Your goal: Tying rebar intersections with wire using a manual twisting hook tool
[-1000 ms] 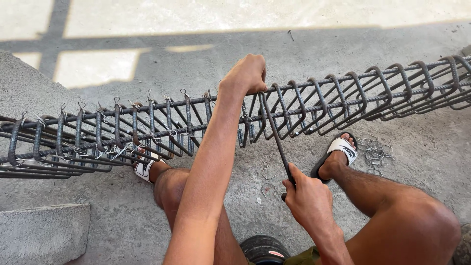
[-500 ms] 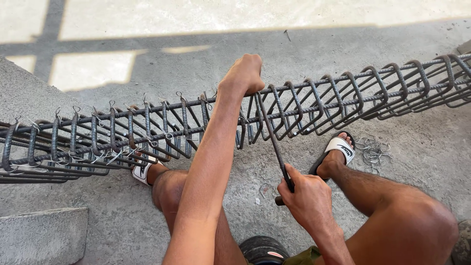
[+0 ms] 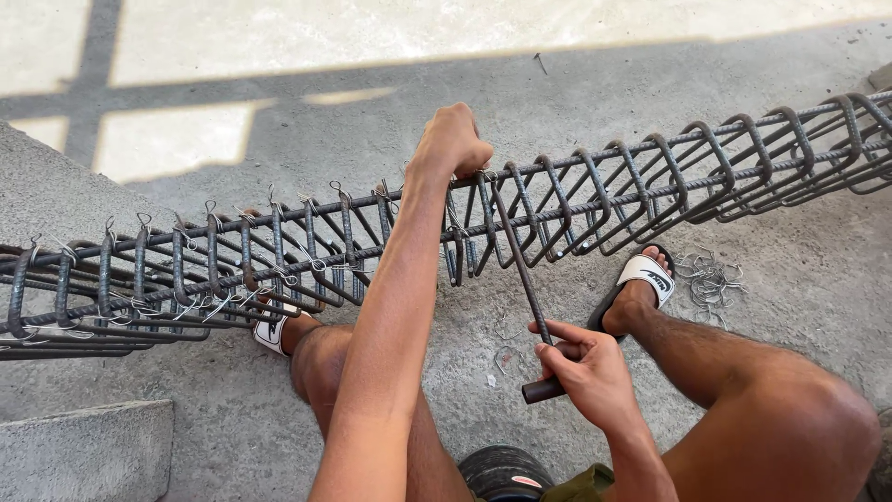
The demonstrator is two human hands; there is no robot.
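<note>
Tying a stirrup onto the cage (image 3: 595,200) looks to be the step in hand, judged from how the hands sit. The left hand (image 3: 452,141) is closed over the top bar (image 3: 650,153) at mid-length, fingers curled tight around bar and stirrup where they cross. The right hand (image 3: 585,372) sits nearer, low and right of centre, fingers wrapped around the handle of a hook tool (image 3: 520,270), forefinger stretched along its shank. The tool slants up and left, its tip at the joint just beside the left hand; whether it has caught a wire there I cannot tell.

The cage lies across the floor (image 3: 372,112) from left to right. On the left stretch, wire ties (image 3: 209,212) with twisted tails stand at each stirrup along the top bar. Right of the left hand the stirrups (image 3: 743,158) lean and show no ties.

A sound tie would call for the stirrup held square and the tool turned steadily, so that the wire draws tight without snapping.

No container is in view. Loose cut wires (image 3: 711,279) lie in a small heap on the floor, right, just beyond the right foot's sandal (image 3: 646,274). The other sandal (image 3: 274,330) sits under the cage, left.
</note>
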